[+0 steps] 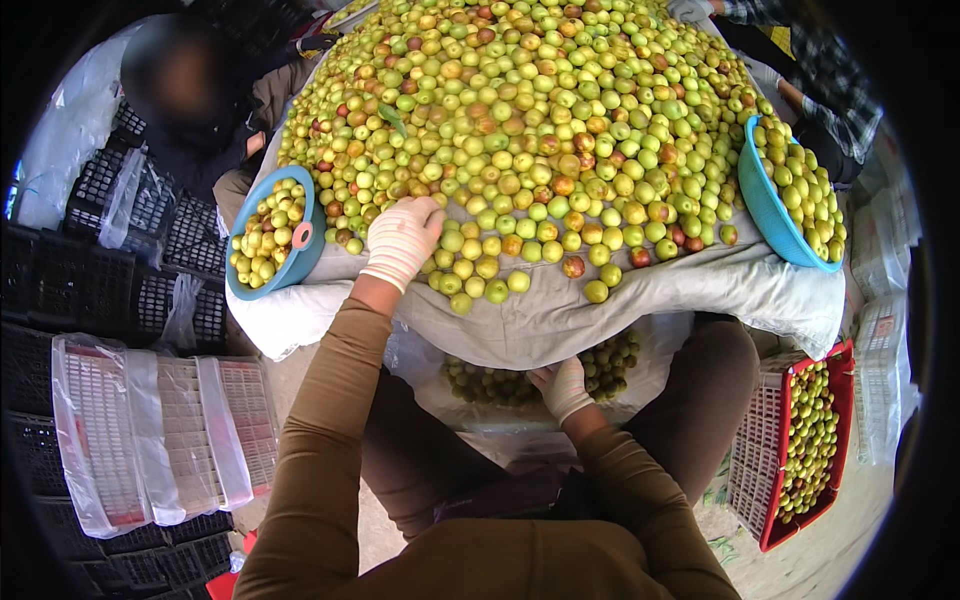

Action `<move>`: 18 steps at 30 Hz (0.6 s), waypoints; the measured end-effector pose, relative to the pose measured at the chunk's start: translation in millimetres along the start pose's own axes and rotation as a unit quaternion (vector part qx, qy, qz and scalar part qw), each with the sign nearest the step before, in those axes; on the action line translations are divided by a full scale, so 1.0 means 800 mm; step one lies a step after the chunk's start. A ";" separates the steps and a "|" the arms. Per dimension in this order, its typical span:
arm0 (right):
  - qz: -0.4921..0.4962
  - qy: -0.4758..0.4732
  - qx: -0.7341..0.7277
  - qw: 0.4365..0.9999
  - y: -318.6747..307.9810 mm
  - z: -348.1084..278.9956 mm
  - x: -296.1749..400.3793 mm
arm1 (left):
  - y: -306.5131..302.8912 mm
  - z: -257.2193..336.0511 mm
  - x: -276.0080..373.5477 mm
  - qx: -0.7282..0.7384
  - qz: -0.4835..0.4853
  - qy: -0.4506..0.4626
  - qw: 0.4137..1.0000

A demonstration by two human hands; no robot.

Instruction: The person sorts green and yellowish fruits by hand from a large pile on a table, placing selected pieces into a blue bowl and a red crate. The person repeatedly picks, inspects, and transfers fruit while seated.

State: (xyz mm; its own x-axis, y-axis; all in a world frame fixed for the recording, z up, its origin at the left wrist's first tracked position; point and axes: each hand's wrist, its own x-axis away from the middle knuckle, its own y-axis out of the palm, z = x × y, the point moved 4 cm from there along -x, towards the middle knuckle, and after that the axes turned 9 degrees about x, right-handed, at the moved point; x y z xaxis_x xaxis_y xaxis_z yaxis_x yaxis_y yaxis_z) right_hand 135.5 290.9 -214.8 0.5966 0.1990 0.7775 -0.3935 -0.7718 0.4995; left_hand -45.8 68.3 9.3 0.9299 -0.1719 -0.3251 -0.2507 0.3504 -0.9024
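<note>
A large heap of yellow-green jujubes [525,142], some flushed reddish brown, covers the table before me on a pale cloth [517,330]. My left hand [403,238], in a white glove with faint stripes, touches the heap's near left edge. Its fingers curl down among the fruit, and their tips are hidden. Lower down, my right hand [566,388], gloved the same way, is at the cloth's hanging front edge. That edge covers part of its fingers, so whether it holds a fruit does not show. Behind it, below the table, lie more jujubes [611,367] in a plastic-lined container.
Blue baskets of jujubes stand at the table's left corner [313,238] and right corner [765,202]. A red-and-white crate [754,450] of fruit is at right. Plastic-wrapped crates [169,435] and black crates [82,277] are at left. A person [187,112] sits left; another's plaid sleeve [840,112] is right.
</note>
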 end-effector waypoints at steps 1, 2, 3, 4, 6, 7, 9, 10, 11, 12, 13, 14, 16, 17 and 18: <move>-0.003 -0.005 0.008 1.000 0.000 -0.002 0.001 | 0.009 0.022 -0.014 0.014 -0.032 0.022 0.999; -0.006 -0.010 0.015 1.000 -0.001 -0.002 0.002 | 0.019 0.041 -0.026 0.021 -0.075 0.021 0.997; -0.012 -0.015 0.024 1.000 0.001 -0.002 0.005 | 0.034 0.046 -0.034 -0.002 -0.100 0.038 0.994; -0.007 -0.009 0.018 1.000 0.002 -0.004 0.007 | 0.042 0.045 -0.045 -0.007 -0.128 0.000 0.992; 0.004 0.002 0.002 1.000 0.002 -0.003 0.010 | 0.051 0.044 -0.066 -0.026 -0.225 -0.099 0.969; 0.001 -0.002 0.008 1.000 0.002 -0.003 0.009 | 0.057 0.045 -0.068 -0.050 -0.252 -0.082 0.963; -0.008 -0.008 0.020 1.000 0.003 -0.003 0.006 | 0.066 0.043 -0.067 -0.101 -0.305 -0.049 0.946; -0.032 -0.046 0.011 0.998 -0.002 0.000 -0.008 | 0.056 0.058 -0.067 -0.078 -0.306 -0.059 0.947; -0.057 -0.082 0.002 0.995 -0.010 0.010 -0.031 | 0.054 0.060 -0.069 -0.052 -0.279 -0.060 0.957; -0.084 -0.115 -0.002 0.990 -0.013 0.017 -0.042 | 0.050 0.050 -0.065 -0.027 -0.252 -0.067 0.965; -0.071 -0.107 0.001 0.992 -0.008 0.014 -0.034 | 0.050 0.037 -0.060 0.000 -0.224 -0.075 0.972; -0.058 -0.098 0.004 0.993 -0.005 0.011 -0.024 | 0.051 0.007 -0.057 0.129 -0.176 -0.195 0.956; -0.032 -0.052 -0.004 0.998 0.003 0.000 0.000 | 0.021 -0.009 -0.047 0.261 -0.099 -0.249 0.927; -0.025 -0.009 -0.008 1.000 0.009 -0.002 0.011 | 0.016 -0.031 -0.038 0.272 -0.062 -0.242 0.929; -0.017 0.032 -0.012 0.999 0.012 -0.001 0.016 | 0.007 -0.045 -0.030 0.256 -0.048 -0.222 0.940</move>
State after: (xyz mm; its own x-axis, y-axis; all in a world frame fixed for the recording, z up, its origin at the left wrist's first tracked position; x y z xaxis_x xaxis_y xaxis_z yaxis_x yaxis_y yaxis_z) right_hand 139.2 286.5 -199.6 0.5647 0.2634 0.7821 -0.3907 -0.7494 0.5345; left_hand -79.3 41.2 2.0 0.9908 0.1349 0.0030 -0.1028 0.7691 -0.6308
